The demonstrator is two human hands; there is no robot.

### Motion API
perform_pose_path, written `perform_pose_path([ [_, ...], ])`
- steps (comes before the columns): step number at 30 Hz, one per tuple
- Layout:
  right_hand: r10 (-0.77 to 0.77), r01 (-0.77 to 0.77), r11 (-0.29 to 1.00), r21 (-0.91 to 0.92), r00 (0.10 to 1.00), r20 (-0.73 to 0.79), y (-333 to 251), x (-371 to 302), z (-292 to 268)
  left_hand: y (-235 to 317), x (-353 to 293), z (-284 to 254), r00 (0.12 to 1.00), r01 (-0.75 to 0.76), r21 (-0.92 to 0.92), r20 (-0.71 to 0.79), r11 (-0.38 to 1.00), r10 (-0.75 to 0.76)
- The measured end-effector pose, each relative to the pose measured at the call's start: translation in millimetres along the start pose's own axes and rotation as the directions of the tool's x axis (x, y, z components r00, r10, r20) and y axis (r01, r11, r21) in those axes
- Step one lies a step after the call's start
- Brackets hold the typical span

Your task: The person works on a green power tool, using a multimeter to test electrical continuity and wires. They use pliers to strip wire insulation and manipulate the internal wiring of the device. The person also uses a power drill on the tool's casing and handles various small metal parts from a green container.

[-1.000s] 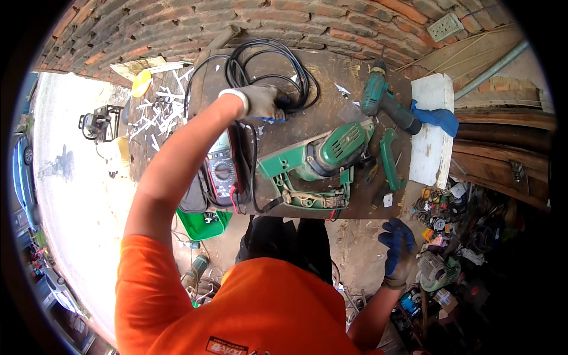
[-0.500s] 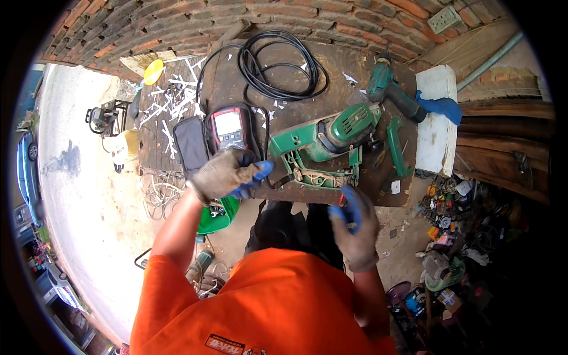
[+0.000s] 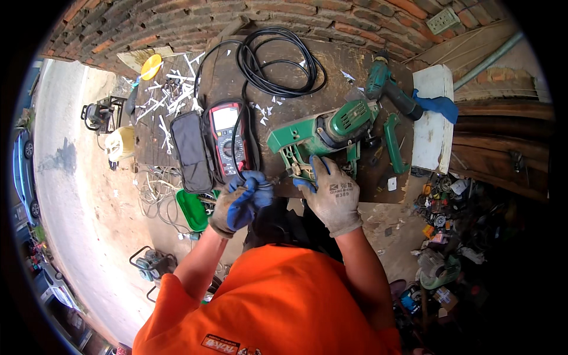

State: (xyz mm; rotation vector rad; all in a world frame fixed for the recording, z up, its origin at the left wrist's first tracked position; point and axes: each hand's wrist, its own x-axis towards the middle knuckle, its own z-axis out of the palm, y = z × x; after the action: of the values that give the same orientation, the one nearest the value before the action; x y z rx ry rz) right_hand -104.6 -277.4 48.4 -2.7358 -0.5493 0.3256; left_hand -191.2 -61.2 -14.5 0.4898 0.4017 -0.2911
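Observation:
My left hand (image 3: pixel 239 204), in a grey glove with blue-coated fingers, is closed around a black power cord (image 3: pixel 237 133) at the table's front edge. The cord runs down across a red and grey multimeter (image 3: pixel 229 142) in its black case. My gloved right hand (image 3: pixel 334 192) reaches over the opened handle of a green power tool (image 3: pixel 319 139), thumb and forefinger set around it. The palm hides part of the handle's inside. Right of the tool lies a separate green handle cover (image 3: pixel 393 145).
Coiled black cord (image 3: pixel 281 62) lies at the table's back. A teal cordless drill (image 3: pixel 387 86) rests by a white board (image 3: pixel 432 118). White scraps (image 3: pixel 177 89) litter the left side. Under the front edge sits a green tray (image 3: pixel 192 210). Brick wall (image 3: pixel 331 23) stands behind.
My left hand has lowered and now holds the cord, which has shifted left over the multimeter. My right hand has moved up and left onto the power tool's handle.

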Motion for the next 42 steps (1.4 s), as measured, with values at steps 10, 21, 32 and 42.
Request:
perform_pose_path([
  [10,0.005,-0.004,0.999,0.039,1.000,-0.010,3,0,3,12,2,57,0.721,-0.249,0.957,0.080,0.149,0.688],
  [21,0.080,-0.083,0.996,0.039,0.993,0.085,10,1,-7,37,11,90,0.908,-0.195,0.682,0.397,-0.705,0.133],
  [32,0.029,-0.032,0.999,0.028,0.995,0.090,13,-3,-4,13,6,78,0.870,-0.138,0.829,0.363,-0.542,0.333],
  [42,0.473,-0.255,0.750,0.610,0.851,-0.226,180,61,-54,4,-10,114,0.684,-0.089,0.861,0.418,-0.501,0.598],
])
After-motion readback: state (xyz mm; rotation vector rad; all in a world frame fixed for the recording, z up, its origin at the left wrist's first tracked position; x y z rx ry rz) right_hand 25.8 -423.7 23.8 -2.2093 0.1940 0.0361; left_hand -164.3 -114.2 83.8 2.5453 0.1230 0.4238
